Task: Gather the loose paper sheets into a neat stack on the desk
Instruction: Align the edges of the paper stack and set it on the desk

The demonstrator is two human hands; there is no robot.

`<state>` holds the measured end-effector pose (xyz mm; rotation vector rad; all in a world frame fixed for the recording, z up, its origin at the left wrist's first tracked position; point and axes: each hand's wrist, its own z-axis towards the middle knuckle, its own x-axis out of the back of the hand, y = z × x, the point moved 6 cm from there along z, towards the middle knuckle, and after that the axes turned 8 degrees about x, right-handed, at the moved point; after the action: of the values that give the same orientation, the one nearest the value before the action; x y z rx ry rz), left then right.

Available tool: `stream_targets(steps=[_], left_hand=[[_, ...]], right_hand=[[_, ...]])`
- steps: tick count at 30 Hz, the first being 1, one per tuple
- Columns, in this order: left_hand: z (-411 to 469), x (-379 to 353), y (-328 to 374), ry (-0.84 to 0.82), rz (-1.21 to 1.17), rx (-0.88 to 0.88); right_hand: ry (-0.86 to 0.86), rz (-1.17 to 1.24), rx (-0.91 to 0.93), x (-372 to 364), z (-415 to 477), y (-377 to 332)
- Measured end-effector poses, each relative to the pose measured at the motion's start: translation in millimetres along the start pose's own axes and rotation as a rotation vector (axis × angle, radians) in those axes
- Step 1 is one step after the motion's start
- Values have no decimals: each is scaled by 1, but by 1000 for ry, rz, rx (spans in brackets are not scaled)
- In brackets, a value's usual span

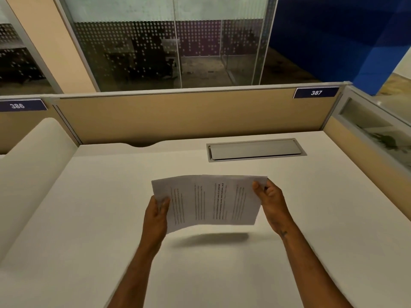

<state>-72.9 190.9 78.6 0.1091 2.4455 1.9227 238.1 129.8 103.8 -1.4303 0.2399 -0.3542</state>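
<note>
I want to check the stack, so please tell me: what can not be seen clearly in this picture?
- Head view: the text on the papers is too small and blurred.
- Number of sheets: overlapped, cannot count.
- Fingers of the left hand and right hand are hidden behind the papers.
- Elbows: cut off by the bottom edge.

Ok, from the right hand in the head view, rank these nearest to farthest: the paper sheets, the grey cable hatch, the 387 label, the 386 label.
1. paper sheets: held in the right hand at their right edge.
2. grey cable hatch: set in the desk, just beyond the hand.
3. 387 label: on the partition, back right.
4. 386 label: far left on the partition.
</note>
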Motion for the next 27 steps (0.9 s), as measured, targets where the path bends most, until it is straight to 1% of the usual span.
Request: stream_targets(steps=[3,8,10,13,16,19,22,24,27], left_hand=[[-9,-4,-12,81,-50,7],[-15,-3,-43,73,-59,109],[-13,-2,-34,113,-43,77],[-10,-1,-13,181,-68,-17],[-3,-2,-7,227,-101,8],[2,-2,-5,268,-65,11],[4,-2,-2,300,-51,8],[6,-2,0,276,-52,-2],[8,-6,0,109,-34,-23]], right_hand=[[41,23,1,5,-8,11],[25,42,-45,3,-24,34],[62,49,-61,2,-25,35],[100,35,-70,0,-21,35],[105,37,-65,-3,-18,32],[102,4,-67,-4,-14,31],[21,-9,-43,-4,-10,31],[-43,-5,-59,-2,-7,32],[-76,-56,-52,1,-2,32]])
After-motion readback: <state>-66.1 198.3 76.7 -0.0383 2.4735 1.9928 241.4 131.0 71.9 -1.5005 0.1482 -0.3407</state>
